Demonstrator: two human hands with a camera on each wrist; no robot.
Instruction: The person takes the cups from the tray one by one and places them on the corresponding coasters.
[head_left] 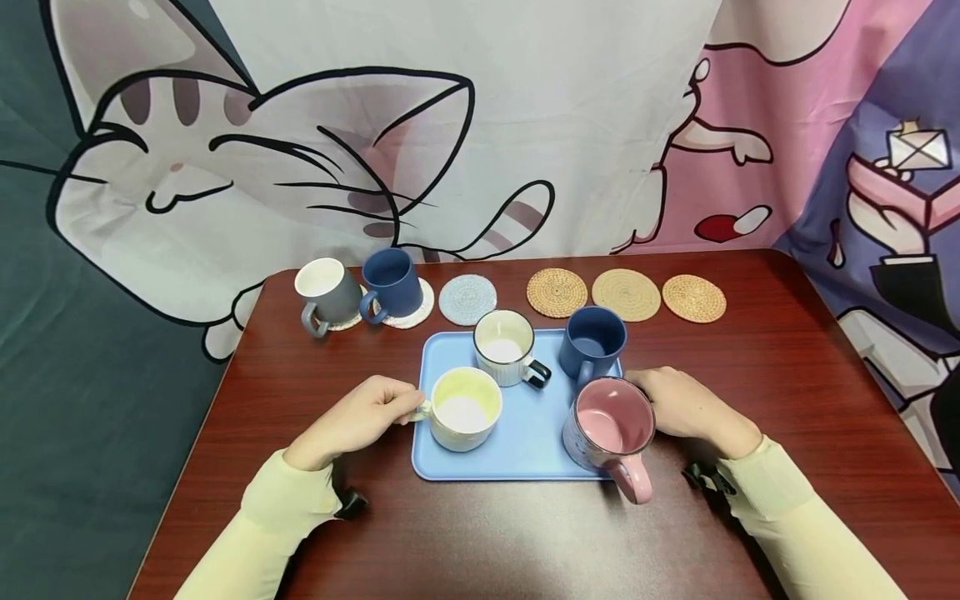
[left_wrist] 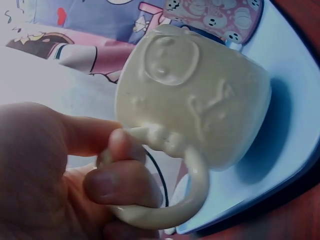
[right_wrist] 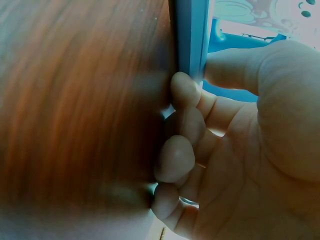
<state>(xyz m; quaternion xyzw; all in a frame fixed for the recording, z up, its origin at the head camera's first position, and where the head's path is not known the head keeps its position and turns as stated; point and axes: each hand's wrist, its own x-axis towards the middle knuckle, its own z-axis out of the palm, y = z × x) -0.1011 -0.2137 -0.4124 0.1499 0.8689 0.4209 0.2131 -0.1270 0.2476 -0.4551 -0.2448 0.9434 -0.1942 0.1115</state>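
Note:
My left hand grips the handle of a pale yellow mug at the left front of a light blue tray. In the left wrist view its fingers curl through the handle of the mug, which has a raised face-like pattern. My right hand pinches the tray's right edge, its thumb and fingertips meeting at the rim in the right wrist view. Also on the tray are a cream mug with a dark rim, a blue mug and a pink-lined mug near my right hand.
Along the table's back edge, a grey mug and a dark blue mug stand on coasters. A pale blue coaster and several woven tan coasters lie in a row to their right. A printed cloth hangs behind.

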